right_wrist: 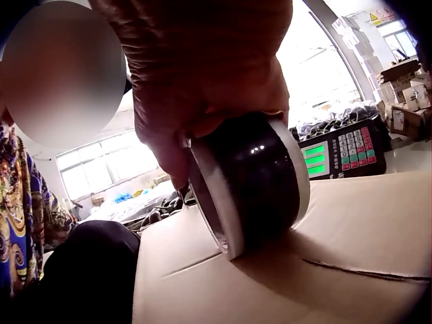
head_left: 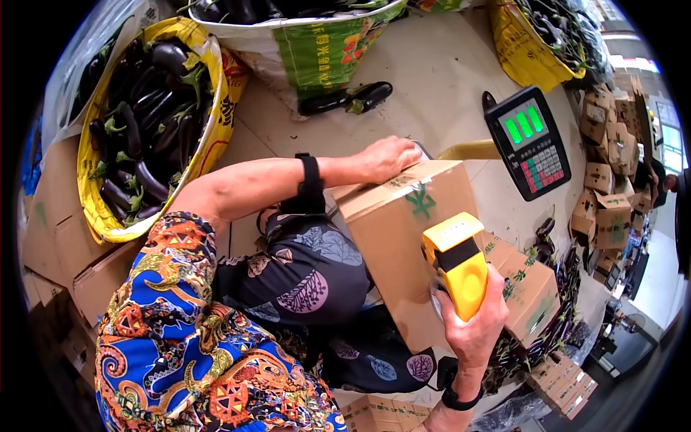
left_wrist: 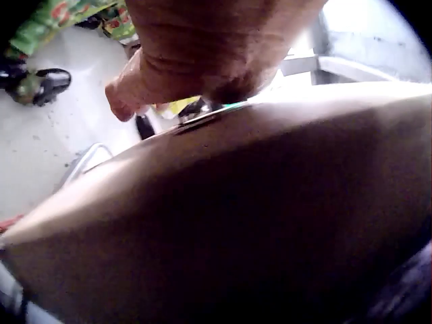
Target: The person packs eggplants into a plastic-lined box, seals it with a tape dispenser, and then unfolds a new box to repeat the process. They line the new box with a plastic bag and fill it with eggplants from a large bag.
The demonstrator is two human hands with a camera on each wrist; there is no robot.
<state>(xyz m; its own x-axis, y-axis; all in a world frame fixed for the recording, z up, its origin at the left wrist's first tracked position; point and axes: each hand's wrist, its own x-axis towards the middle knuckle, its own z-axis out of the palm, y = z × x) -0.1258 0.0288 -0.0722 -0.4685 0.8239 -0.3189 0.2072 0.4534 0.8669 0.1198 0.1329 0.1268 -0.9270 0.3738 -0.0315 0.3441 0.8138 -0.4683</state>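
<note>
A cardboard box (head_left: 392, 266) with green print stands tilted before the person's knees. My left hand (head_left: 385, 160) rests on its far upper edge; in the left wrist view the thumb sticks out past the box edge, and part of the hand is hidden behind the cardboard. My right hand (head_left: 476, 317) grips a yellow tape dispenser (head_left: 466, 277) over the near right side of the box. In the right wrist view, a dark tape roll (right_wrist: 253, 182) with pale rims sits below that hand, its lower rim right at the box surface.
A scale display (head_left: 529, 144) with green digits stands beyond the box. Sacks of eggplants (head_left: 155, 122) stand at left and back, with loose eggplants (head_left: 345, 99) on the floor. Another printed box (head_left: 529, 288) and more eggplants lie at right; cartons (head_left: 612, 216) are stacked farther off.
</note>
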